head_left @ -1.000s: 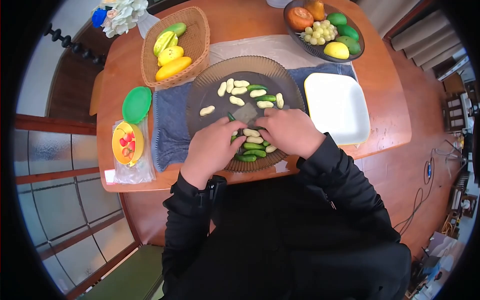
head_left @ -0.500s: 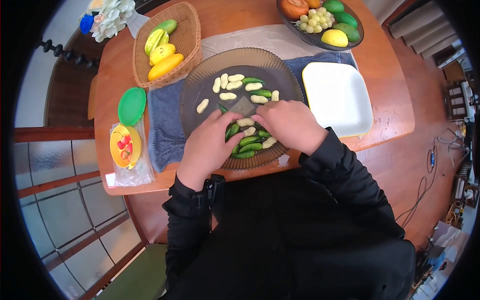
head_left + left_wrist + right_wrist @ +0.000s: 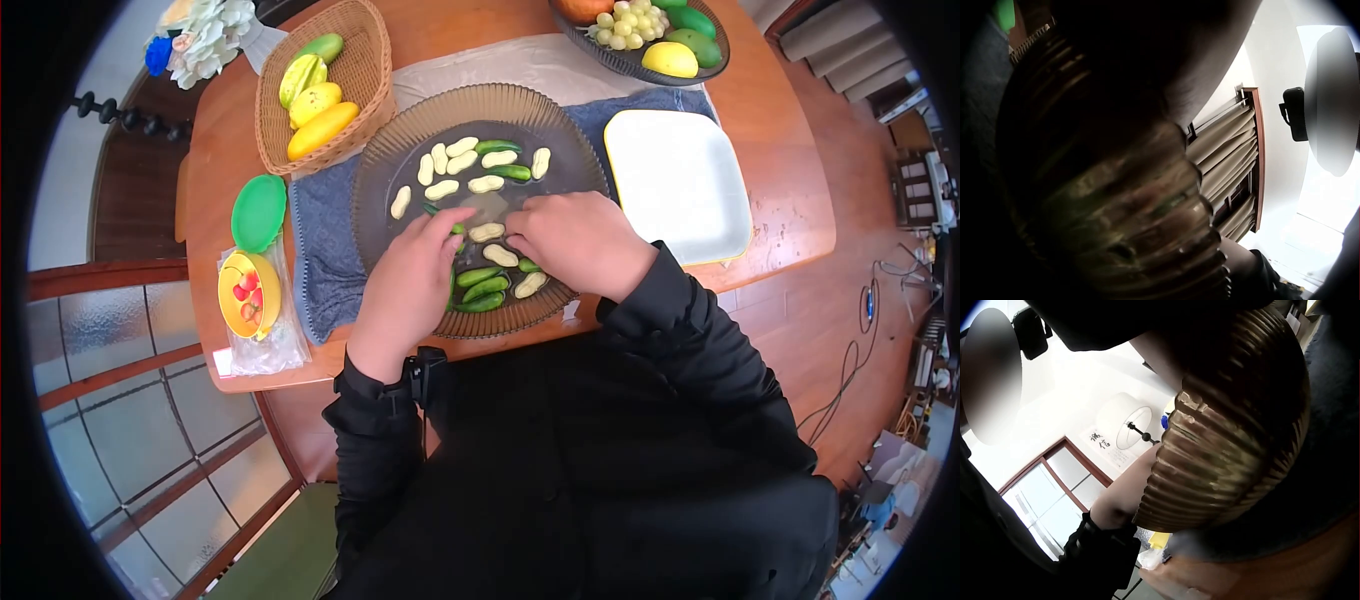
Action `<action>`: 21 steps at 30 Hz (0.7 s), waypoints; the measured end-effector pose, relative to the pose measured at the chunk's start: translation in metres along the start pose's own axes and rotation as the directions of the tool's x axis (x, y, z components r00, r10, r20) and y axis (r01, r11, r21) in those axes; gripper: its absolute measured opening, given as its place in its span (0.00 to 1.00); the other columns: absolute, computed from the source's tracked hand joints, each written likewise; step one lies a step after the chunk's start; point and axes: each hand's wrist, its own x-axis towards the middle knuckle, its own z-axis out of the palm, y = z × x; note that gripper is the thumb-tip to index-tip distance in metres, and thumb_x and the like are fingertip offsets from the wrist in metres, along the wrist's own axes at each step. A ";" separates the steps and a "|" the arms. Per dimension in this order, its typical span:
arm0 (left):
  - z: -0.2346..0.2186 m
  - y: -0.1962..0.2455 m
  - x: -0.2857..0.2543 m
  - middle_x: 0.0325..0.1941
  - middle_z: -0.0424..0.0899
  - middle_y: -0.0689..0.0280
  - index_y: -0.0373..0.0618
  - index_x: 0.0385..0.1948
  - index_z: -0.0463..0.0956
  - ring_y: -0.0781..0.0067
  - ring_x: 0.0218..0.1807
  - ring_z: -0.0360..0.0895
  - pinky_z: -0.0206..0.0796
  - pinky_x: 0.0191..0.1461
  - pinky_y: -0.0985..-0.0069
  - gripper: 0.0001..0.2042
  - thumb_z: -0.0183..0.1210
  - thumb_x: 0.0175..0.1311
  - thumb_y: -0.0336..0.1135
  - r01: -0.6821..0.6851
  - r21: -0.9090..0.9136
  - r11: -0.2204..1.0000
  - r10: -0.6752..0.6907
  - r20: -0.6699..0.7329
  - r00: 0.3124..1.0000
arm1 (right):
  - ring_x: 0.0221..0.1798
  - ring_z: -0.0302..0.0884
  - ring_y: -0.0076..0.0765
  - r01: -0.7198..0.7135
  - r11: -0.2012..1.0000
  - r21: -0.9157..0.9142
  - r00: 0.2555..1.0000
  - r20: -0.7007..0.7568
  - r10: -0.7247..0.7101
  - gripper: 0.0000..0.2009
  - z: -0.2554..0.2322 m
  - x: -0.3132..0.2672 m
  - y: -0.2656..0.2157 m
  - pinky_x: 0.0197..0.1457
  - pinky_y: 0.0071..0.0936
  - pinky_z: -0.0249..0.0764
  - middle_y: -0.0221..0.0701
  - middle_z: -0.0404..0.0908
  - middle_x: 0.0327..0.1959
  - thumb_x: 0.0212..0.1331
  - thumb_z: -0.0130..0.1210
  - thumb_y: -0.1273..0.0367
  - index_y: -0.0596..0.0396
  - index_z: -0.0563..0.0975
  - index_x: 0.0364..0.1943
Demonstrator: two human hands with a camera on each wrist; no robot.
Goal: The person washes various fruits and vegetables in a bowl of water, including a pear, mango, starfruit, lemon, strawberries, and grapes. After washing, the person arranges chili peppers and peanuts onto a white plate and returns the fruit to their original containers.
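Note:
A ribbed brown translucent bowl [image 3: 385,150] holds pale peanuts in the shell [image 3: 485,184] and small green cucumbers [image 3: 484,287], in what looks like water. My left hand [image 3: 405,275] reaches over its near-left side, index finger stretched out beside a dark green cucumber [image 3: 457,229]. From the right my right hand [image 3: 580,240] dips in, fingers loosely bent next to a peanut [image 3: 500,256]; its fingertips are partly hidden. Another peanut [image 3: 487,232] lies between the two hands. In both wrist views the ribbed bowl wall [image 3: 1147,206] [image 3: 1210,450] covers most of the work.
A white square dish [image 3: 678,185] stands right of the bowl, on a blue towel [image 3: 325,210]. Behind are a wicker basket [image 3: 375,60] of yellow and green fruit and a dark fruit bowl [image 3: 640,72]. A yellow bowl [image 3: 228,300] of red fruit and a green lid [image 3: 258,213] sit left.
My hands have drawn slightly apart, and the left index finger has straightened. Peanuts and cucumbers in the bowl have shifted about. The head view has tilted toward the near side.

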 end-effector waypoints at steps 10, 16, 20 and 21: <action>-0.004 0.010 0.000 0.52 0.85 0.49 0.47 0.66 0.78 0.40 0.59 0.83 0.74 0.63 0.57 0.19 0.59 0.76 0.22 -0.020 -0.055 0.998 0.020 -0.011 1.000 | 0.41 0.90 0.54 -0.011 1.000 0.027 1.000 0.019 0.011 0.17 -0.007 -0.003 -0.001 0.44 0.50 0.84 0.36 0.90 0.37 0.74 0.63 0.52 0.51 0.86 0.41; -0.006 0.011 0.003 0.43 0.85 0.49 0.46 0.62 0.81 0.49 0.40 0.88 0.78 0.46 0.57 0.13 0.58 0.80 0.28 0.077 -0.198 0.977 -0.067 0.057 0.996 | 0.42 0.90 0.52 -0.022 0.995 0.095 0.994 -0.106 0.032 0.09 0.000 -0.002 -0.001 0.44 0.49 0.84 0.36 0.87 0.42 0.72 0.64 0.61 0.51 0.85 0.45; -0.006 0.013 0.004 0.40 0.88 0.51 0.45 0.58 0.83 0.56 0.36 0.89 0.78 0.42 0.61 0.10 0.59 0.82 0.31 0.077 -0.176 0.981 -0.072 0.035 0.997 | 0.42 0.90 0.52 -0.004 0.999 0.033 0.985 -0.174 0.010 0.07 -0.003 -0.005 -0.002 0.46 0.48 0.85 0.35 0.86 0.46 0.68 0.62 0.71 0.51 0.84 0.47; -0.007 0.014 0.004 0.40 0.89 0.51 0.45 0.57 0.84 0.56 0.37 0.90 0.78 0.42 0.62 0.10 0.59 0.82 0.32 0.105 -0.186 0.977 -0.099 0.038 0.994 | 0.42 0.90 0.52 0.000 0.999 0.047 0.982 -0.190 0.009 0.08 -0.003 -0.006 -0.002 0.46 0.48 0.86 0.35 0.86 0.47 0.66 0.61 0.73 0.51 0.84 0.47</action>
